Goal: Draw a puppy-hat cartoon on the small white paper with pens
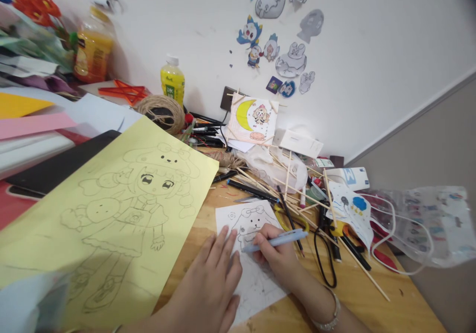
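A light-blue pen (283, 238) is gripped by my right hand (277, 256), its tip down on a white sheet of paper (256, 296). The sheet carries a line drawing of a character with a bow and a dog-like face; its lower part is fainter and partly under my right hand. My left hand (208, 278) lies flat with fingers stretched out over the sheet's left edge. To the left, a large yellow sheet (178, 253) bears a line drawing of a girl in a dog-eared hat holding a plush toy.
Behind the paper are thin wooden sticks (288, 174), markers (253, 190), yellow-handled scissors (284, 219) and twine (161, 112). Two bottles, one with a yellow label (172, 83) and one orange (92, 50), stand near the wall. A face mask (351, 214) and clear plastic bag (439, 224) lie right.
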Motion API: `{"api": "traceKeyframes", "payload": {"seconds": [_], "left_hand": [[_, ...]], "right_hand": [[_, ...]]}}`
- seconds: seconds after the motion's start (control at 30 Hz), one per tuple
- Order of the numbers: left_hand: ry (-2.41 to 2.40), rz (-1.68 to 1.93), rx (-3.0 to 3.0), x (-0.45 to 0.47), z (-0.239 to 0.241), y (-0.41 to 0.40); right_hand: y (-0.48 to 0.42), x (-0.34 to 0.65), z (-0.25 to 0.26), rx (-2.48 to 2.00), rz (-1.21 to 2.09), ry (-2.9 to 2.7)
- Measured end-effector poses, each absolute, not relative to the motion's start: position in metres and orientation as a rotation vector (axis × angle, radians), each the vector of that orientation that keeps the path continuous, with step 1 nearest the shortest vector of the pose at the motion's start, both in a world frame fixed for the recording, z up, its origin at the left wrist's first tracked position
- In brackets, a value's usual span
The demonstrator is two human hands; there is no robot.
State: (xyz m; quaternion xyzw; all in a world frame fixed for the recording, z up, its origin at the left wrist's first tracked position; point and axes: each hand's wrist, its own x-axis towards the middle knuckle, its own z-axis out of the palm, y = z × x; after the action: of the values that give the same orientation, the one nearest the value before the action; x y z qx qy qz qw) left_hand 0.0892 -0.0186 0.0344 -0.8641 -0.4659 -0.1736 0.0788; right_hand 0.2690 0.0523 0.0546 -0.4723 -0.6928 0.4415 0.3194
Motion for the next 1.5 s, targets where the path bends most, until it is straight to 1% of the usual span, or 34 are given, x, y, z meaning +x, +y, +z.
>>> {"api": "traceKeyframes", "payload": {"seconds": [0.77,1.0,1.33,1.5], "left_hand": [[-1.427,-0.436,-2.628,0.088,0.032,-0.020],[-1.423,-0.484,-2.612,0.091,0.023,-0.019],[-1.389,-0.457,-2.608,0.088,0.040,-0.019],[-1.376,-0.510,-2.573,0.089,0.031,-0.018]], "right_hand": [[0.052,0.267,0.062,-1.246,1.273,-1.751],[0.051,0.269,0.059,-1.248,1.301,-1.722],[0.055,0.268,0.062,-1.272,1.338,-1.709],[0.055,0.269,0.059,-1.270,1.330,-1.702]]}}
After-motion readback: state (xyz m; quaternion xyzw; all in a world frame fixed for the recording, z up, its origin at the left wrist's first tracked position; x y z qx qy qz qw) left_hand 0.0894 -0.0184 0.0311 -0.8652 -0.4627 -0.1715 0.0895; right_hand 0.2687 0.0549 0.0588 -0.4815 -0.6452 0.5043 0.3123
